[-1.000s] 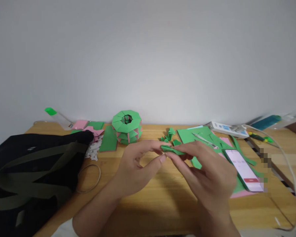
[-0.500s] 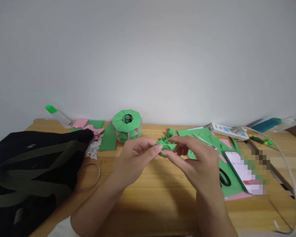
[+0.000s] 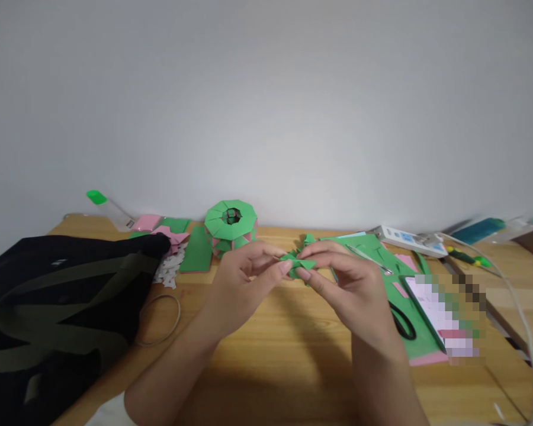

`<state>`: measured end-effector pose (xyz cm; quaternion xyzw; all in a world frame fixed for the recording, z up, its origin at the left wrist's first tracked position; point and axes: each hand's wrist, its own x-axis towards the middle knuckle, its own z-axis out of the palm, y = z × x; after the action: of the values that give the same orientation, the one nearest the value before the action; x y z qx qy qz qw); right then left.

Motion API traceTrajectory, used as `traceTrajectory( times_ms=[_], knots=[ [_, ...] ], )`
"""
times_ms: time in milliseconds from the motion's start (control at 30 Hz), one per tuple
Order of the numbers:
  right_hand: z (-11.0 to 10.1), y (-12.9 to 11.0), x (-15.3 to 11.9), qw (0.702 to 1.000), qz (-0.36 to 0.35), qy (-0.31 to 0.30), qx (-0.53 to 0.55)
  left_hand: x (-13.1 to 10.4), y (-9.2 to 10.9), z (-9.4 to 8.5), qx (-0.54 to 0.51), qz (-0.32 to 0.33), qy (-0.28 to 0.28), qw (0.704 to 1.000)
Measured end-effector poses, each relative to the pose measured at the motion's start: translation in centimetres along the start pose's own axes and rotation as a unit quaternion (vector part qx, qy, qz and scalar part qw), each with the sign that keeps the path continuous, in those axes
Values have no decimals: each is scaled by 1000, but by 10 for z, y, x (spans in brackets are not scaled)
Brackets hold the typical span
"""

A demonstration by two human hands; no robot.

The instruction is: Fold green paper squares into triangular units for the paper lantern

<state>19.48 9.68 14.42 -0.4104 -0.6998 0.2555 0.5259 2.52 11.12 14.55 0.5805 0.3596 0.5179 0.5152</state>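
Between my two hands, above the middle of the table, is a small folded green paper piece (image 3: 298, 266) with pointed flaps. My left hand (image 3: 244, 290) pinches its left end between thumb and fingers. On its right side, my right hand (image 3: 349, 284) grips it with thumb and fingertips. My fingers cover part of the folds. Just behind, another green folded paper piece (image 3: 309, 239) shows partly past my right fingers. A round green and pink paper model (image 3: 231, 220) with a hole in its top stands behind my left hand.
A black bag (image 3: 71, 313) fills the left side beside a thin ring (image 3: 179, 313). Green paper (image 3: 196, 249), pink folded pieces (image 3: 173, 235) and white scraps (image 3: 169, 269) lie behind it. At right are a phone (image 3: 430, 307), a green sheet (image 3: 415, 343), a power strip (image 3: 411, 241) and a white cable (image 3: 526, 331).
My right fingers have closed in on the green piece, which now looks flatter and slightly turned. The camera view has shifted a little.
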Motion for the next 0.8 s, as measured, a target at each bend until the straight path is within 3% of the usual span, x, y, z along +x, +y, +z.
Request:
traceTrajectory(
  times_ms=[267,400,533,633,800],
  knots=[
    [-2,-3,1,999,-39,0,-31,-4,0,1,130,85,45,987],
    [-7,-6,-2,986,-146,1,-84,-7,5,0,143,155,14,977],
    [-12,-10,-8,947,-248,49,-196,-8,11,-8,107,221,-31,969],
    [-12,-16,-10,939,-270,38,-212,-10,13,-13,57,177,-49,981],
    [-11,-26,-12,945,-248,19,-212,-13,15,-10,-108,10,-87,990]
  ],
)
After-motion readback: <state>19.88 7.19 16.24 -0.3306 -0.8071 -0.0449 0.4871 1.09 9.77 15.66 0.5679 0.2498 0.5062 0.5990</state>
